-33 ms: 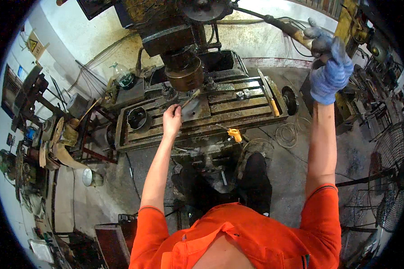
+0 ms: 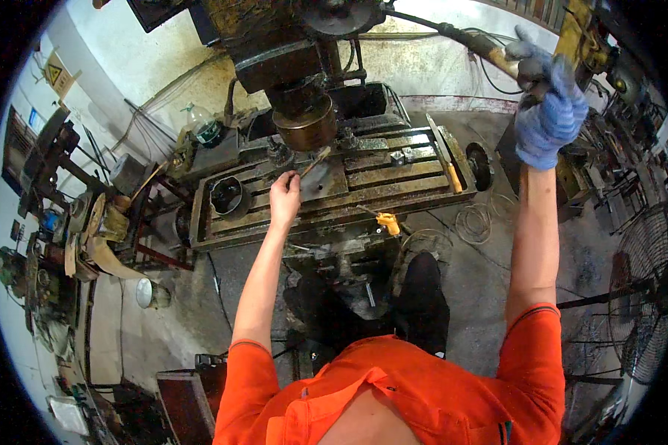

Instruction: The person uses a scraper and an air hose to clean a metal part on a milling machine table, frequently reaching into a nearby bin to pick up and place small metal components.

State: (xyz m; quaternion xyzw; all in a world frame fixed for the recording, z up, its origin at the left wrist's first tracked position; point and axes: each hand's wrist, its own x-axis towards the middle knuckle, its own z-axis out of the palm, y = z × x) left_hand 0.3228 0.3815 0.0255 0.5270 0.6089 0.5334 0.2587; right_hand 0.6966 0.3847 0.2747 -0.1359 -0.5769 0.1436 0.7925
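My bare left hand (image 2: 284, 198) is closed round the thin handle of a small brush (image 2: 317, 160). The brush's pale tip points up and right, just below the round milling cutter head (image 2: 306, 124) and over the machine table (image 2: 393, 178). Up at the right, my right hand (image 2: 548, 122) wears a blue knitted glove. It is closed about the end of a long lever (image 2: 490, 53) that runs out from the machine's head; one finger stands up, slightly blurred. Under the cutter, dark clamps and a flat workpiece (image 2: 323, 180) lie partly hidden.
On the table stand a black pot (image 2: 228, 198) and a yellow-handled file (image 2: 451, 174). A yellow air gun (image 2: 387, 222) hangs at its front edge. A fan (image 2: 642, 293) stands at the right, a metal bucket (image 2: 150, 294) on the floor at the left. Hose coils (image 2: 473, 224) lie on the floor.
The gloved right hand has shifted slightly at the lever's end, its raised finger now straighter. My left hand and the brush stay almost in place.
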